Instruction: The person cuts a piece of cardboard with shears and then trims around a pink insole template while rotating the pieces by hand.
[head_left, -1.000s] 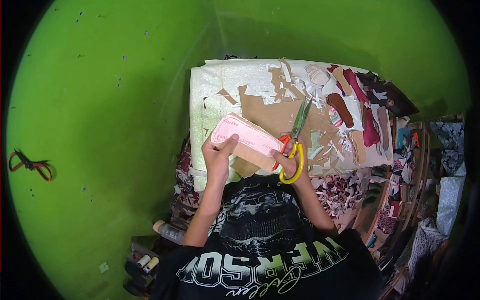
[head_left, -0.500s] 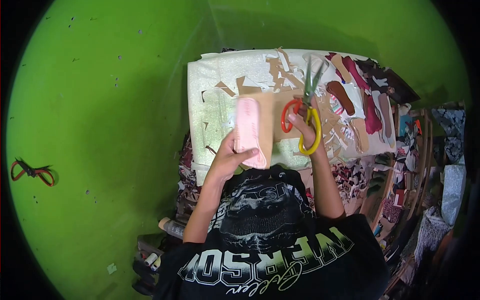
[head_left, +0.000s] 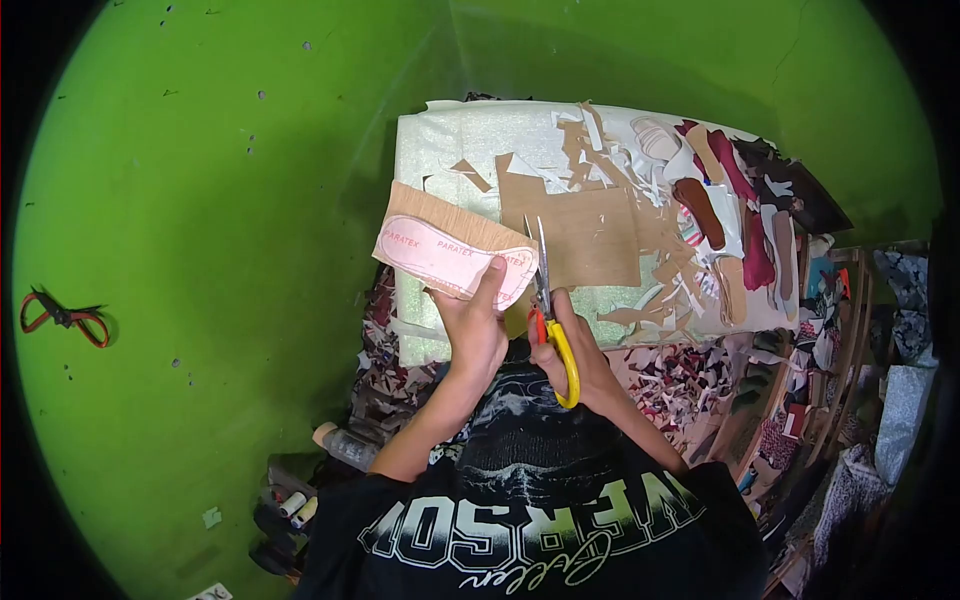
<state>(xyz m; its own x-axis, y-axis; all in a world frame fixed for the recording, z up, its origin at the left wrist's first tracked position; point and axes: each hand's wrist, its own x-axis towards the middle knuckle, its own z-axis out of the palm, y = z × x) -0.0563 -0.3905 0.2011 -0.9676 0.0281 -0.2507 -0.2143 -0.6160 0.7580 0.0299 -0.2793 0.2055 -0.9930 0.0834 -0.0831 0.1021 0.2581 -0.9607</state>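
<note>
Near the centre of the frame, the left hand (head_left: 474,325) holds a pink, sole-shaped piece (head_left: 440,255) together with a brown sheet (head_left: 450,215) under it. Its grip is a pinch: the thumb presses on the pink face near the right end, and the fingers go out of sight beneath. Red "PARATEX" lettering and a line running inside the edge show on the pink piece. Both layers slant from upper left down to the right, held up over the left part of the white-covered table (head_left: 450,140), with brown margin showing mostly along the upper side.

Just right of them, the right hand (head_left: 582,360) has its grip closed around the handles of the scissors (head_left: 545,300), one loop yellow, the other red. The blades point toward the top of the frame, slightly parted, beside the right end of the two layers; whether they touch the edge I cannot tell.

On the table, a larger brown sheet (head_left: 590,235) lies flat behind the scissors. Brown and white scraps (head_left: 660,290) are scattered around its right and upper sides. Farther right lie a rust-brown sole-shaped piece (head_left: 699,213) and maroon pieces (head_left: 758,255). At the left of the frame, a red-handled tool (head_left: 65,316) shows against the green wall (head_left: 200,230).
</note>
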